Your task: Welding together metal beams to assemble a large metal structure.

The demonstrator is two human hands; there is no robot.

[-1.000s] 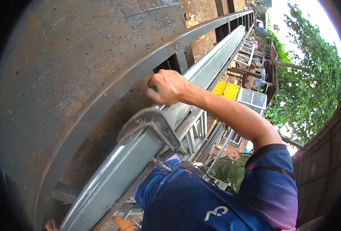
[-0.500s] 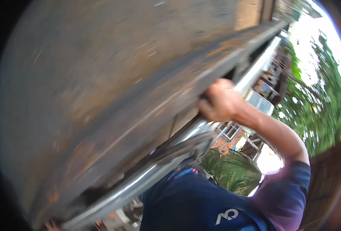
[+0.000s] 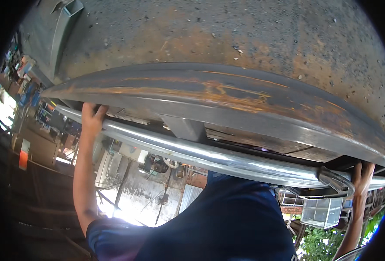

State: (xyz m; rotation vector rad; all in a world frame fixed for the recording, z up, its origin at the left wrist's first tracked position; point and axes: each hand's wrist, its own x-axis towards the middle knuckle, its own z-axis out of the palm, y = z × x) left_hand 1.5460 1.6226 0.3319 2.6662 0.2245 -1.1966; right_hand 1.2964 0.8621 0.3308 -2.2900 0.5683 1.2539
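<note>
A long grey steel beam (image 3: 192, 93) with rust-orange streaks spans the view, curved by the lens. My left hand (image 3: 93, 115) grips its near edge toward the left end, fingertips hidden under or behind it. Far to the right, my right hand (image 3: 363, 176) has its fingers hooked at the same edge, partly in shadow. A shiny round metal tube (image 3: 210, 154) runs alongside the beam, closer to my body. A short grey steel crosspiece (image 3: 186, 128) joins the beam's side between my hands. Next to my right hand, a bent metal bracket-like piece (image 3: 338, 185) sits against the tube.
Beyond the beam lies a dusty, rust-stained surface (image 3: 262, 43) scattered with small pebbles. An open-ended square steel tube (image 3: 64, 30) stands at the far left. Below are a glass-sided case (image 3: 322, 213), cluttered workshop items and green foliage (image 3: 318, 243).
The view has swung round, so the beam now runs across instead of diagonally. My left hand, barely visible earlier, shows fully; my right hand now appears at the far right.
</note>
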